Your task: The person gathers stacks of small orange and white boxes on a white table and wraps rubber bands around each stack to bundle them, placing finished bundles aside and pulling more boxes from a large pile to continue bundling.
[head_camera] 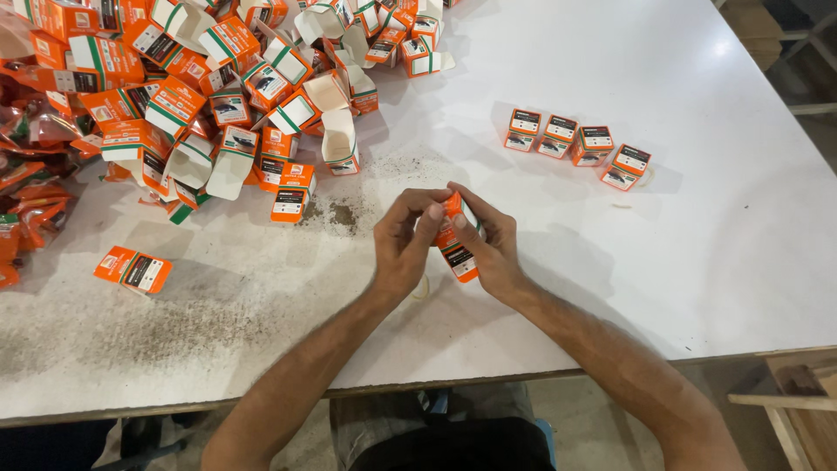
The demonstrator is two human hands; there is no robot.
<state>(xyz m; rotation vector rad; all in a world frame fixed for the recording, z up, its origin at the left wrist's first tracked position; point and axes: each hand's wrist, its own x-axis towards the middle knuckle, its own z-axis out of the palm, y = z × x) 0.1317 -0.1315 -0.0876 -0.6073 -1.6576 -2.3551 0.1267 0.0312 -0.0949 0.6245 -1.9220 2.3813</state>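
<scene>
Two bare arms are reaching up from the bottom of the frame over the white desk (697, 262). In the middle of the frame, the left hand (403, 244) and the right hand (493, 244) are coming together. Both hands are pinching one small orange box (455, 249) between them. The fingers are curling around its top end, and the box is hanging a little above the desk. To the lower left, one flat orange box (133, 269) is lying alone on a dusty, gray part of the desk. Farther away, at the upper right, four closed boxes (575, 144) are sitting in a short row. At the upper left, a big pile of open boxes (218, 96) is spreading across the desk.
</scene>
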